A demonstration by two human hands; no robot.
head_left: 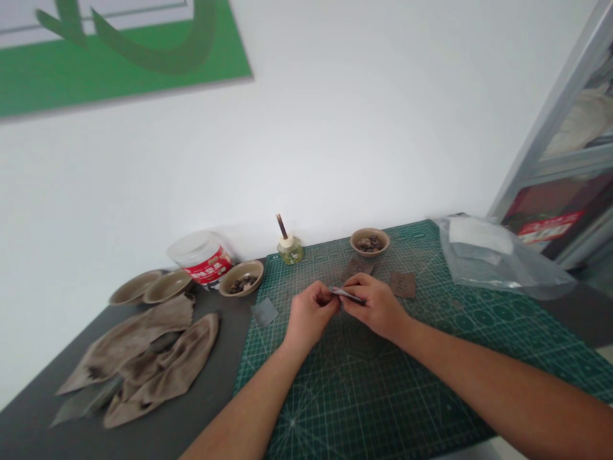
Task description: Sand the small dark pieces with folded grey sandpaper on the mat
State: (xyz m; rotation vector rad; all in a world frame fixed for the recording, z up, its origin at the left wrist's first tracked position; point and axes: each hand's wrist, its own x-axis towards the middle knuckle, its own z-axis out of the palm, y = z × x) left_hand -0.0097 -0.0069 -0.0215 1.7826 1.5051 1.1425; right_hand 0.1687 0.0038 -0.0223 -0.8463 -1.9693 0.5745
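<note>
Above the green cutting mat my left hand and my right hand meet, fingers pinched on a small thin flat piece with a pale edge. Fingers cover most of it, so its kind is unclear. Left of my left hand lies a small grey square sheet. Just beyond my right hand is a dark brown flat piece, partly hidden by the hand. To its right sits a brown square with dark marks on it.
Bowls of small dark bits stand at the back and left. Between them is a small jar with a stick. Brown cloths, more bowls and a white tub are left; a plastic bag lies right.
</note>
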